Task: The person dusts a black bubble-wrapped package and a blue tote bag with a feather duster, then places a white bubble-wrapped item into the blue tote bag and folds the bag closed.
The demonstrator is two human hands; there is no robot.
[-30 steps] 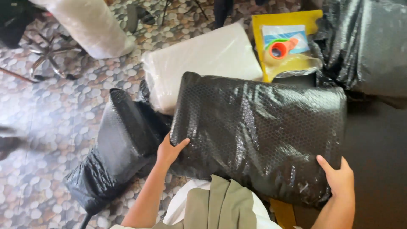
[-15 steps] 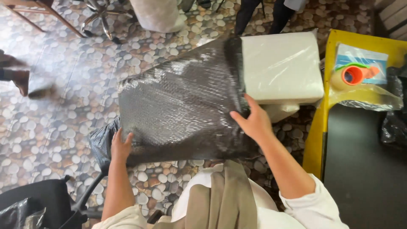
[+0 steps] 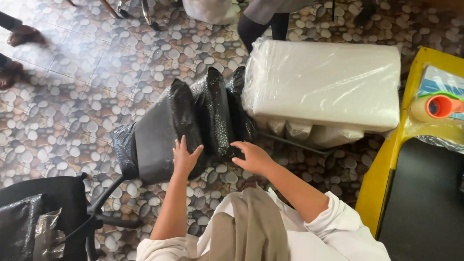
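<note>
Black bubble-wrapped packages (image 3: 193,125), now apparently floor-stacked.

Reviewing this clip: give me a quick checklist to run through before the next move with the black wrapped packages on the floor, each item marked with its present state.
1. Left hand flat on the leaning black wrapped package: ok.
2. Right hand at the upright black packages; firm grip: cannot tell.
3. Upright packages propped against the white wrapped bundle: ok.
4. Black wrapping intact where visible: ok.
5. Pebble floor beside the stack free: ok.
6. Another person's legs just behind the bundle: not ok.
</note>
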